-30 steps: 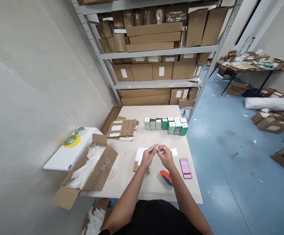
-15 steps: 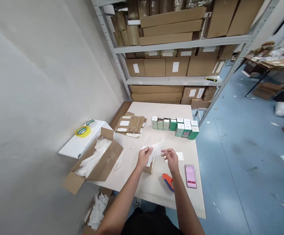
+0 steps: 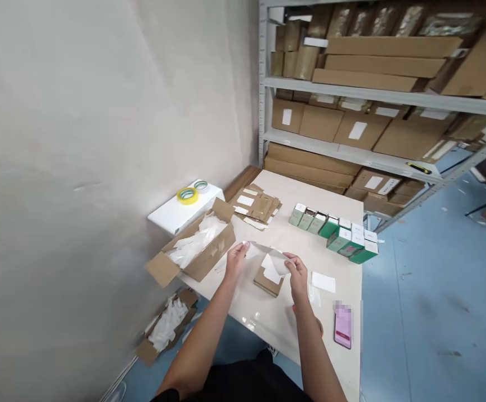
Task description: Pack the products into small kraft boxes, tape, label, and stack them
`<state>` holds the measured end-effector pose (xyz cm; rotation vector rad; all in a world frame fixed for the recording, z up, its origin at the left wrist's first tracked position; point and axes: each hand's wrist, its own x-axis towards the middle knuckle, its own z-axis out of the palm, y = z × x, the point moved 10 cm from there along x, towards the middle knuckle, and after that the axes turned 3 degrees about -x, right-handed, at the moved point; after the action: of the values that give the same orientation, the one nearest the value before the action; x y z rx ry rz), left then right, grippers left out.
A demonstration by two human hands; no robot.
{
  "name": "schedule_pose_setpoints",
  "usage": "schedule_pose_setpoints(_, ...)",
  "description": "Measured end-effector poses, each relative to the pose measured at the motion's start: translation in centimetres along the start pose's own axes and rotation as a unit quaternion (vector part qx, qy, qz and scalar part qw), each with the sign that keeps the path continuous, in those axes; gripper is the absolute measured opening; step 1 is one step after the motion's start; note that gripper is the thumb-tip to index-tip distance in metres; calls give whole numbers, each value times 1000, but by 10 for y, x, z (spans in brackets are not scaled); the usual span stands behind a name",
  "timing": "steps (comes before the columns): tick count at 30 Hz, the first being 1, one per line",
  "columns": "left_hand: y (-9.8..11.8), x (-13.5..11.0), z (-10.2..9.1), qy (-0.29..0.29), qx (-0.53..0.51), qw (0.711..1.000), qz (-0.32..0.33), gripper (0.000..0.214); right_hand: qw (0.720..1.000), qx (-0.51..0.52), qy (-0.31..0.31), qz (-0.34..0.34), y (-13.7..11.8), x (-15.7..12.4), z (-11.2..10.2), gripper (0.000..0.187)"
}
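Note:
A thin, translucent whitish sheet [image 3: 263, 252] is stretched between my two hands. My left hand [image 3: 237, 260] pinches its left corner, and the fingers of my right hand [image 3: 296, 273] are closed on its right end. Beneath it on the table lies a small flat cardboard box [image 3: 267, 285] with white paper on top, partly covered by the sheet. Just right of my right hand is a white card [image 3: 323, 282] beside some clear film. An orange tool [image 3: 319, 326] is mostly hidden behind my right forearm.
An open carton [image 3: 209, 259] of white plastic bags stands at the table's left edge, near tape rolls [image 3: 187, 195]. Flattened cardboard [image 3: 257, 204] and green-white boxes [image 3: 329, 228] sit farther back. A phone [image 3: 343, 329] lies at right. Loaded shelves [image 3: 335, 148] rise behind.
My view has swung left. My hands have moved apart, spreading the sheet wider. My right hand, beside the sheet's free edge before, now grips its right end.

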<state>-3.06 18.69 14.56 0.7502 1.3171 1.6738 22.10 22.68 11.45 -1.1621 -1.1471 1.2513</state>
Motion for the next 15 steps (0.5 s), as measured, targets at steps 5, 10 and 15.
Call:
schedule_pose_setpoints(5, 52, -18, -146, 198, 11, 977, 81, 43, 999, -20, -31, -6, -2, -20, 84, 20)
schedule_pose_setpoints(10, 61, -60, -259, 274, 27, 958, 80, 45, 991, 1, -127, 39, 3, -60, 204, 23)
schedule_pose_setpoints(15, 64, -111, -374, 419, 24, 900, 115, 46, 980, -23, -200, 5, 19, -108, 315, 28)
